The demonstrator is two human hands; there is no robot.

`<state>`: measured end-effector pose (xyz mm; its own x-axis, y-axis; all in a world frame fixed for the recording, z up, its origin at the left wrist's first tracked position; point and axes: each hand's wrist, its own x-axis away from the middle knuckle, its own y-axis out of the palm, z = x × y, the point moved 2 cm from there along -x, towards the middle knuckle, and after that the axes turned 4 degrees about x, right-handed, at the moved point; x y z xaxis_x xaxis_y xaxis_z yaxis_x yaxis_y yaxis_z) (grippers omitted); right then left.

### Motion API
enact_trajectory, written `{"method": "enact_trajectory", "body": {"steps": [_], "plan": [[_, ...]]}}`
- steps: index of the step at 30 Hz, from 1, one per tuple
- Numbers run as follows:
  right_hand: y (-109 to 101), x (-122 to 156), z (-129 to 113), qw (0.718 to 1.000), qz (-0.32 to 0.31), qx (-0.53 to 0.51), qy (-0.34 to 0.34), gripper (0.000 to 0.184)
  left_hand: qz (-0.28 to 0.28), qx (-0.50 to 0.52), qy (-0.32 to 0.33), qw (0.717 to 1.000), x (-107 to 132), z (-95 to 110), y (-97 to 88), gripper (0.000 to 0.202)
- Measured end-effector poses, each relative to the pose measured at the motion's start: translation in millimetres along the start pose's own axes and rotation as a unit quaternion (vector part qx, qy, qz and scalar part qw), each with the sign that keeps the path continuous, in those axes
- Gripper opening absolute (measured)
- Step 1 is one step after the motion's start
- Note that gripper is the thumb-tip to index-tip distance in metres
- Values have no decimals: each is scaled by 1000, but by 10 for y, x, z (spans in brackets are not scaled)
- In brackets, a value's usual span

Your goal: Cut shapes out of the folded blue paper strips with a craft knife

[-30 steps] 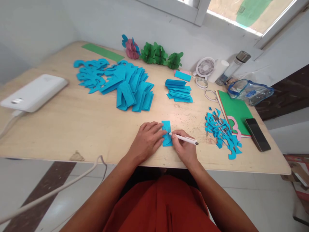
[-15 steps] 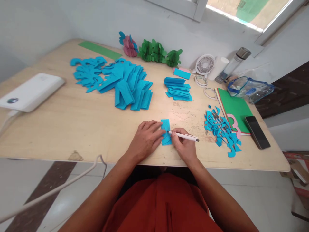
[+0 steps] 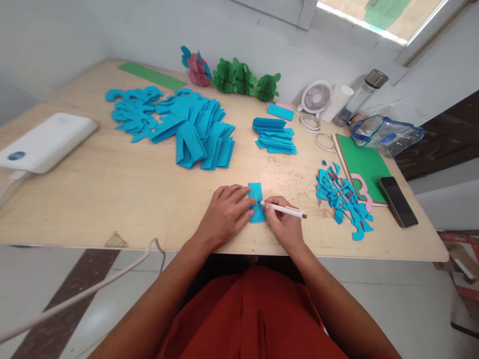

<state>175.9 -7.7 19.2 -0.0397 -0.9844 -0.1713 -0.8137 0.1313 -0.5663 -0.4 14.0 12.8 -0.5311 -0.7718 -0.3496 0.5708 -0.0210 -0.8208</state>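
A small blue paper rectangle [image 3: 256, 190] lies upright on the table before me, with faint curved lines on it. My left hand [image 3: 228, 212] rests flat at its left side, fingers stretched out and the fingertips on the paper. In my right hand [image 3: 285, 224] is a white pen [image 3: 286, 210], its tip on the paper near the middle. Part of the paper is hidden under my fingers. Beyond it sits a stack of folded blue paper strips [image 3: 274, 135].
Folded and cut blue papers [image 3: 204, 127] pile up at the left back. Blue scraps [image 3: 342, 197] lie to the right, beside a phone [image 3: 398, 201] and a green sheet [image 3: 368, 167]. A white power bank [image 3: 48, 142] is at far left; a small fan [image 3: 316, 97] stands behind.
The view has shifted slightly. My left fingers and the pen stay on the blue paper, with hardly any visible movement.
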Motion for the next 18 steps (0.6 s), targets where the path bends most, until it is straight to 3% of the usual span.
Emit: {"method": "enact_trajectory", "body": {"steps": [11,18], "plan": [[-1,1,-4,1000,0,-2,-2,15,-7,-5,1,1000,-2,1,-1,25],[-2,-5,-1,1000,-1,-6,-2,16,8,-7,3,1000,-3,10,-15,33]]}}
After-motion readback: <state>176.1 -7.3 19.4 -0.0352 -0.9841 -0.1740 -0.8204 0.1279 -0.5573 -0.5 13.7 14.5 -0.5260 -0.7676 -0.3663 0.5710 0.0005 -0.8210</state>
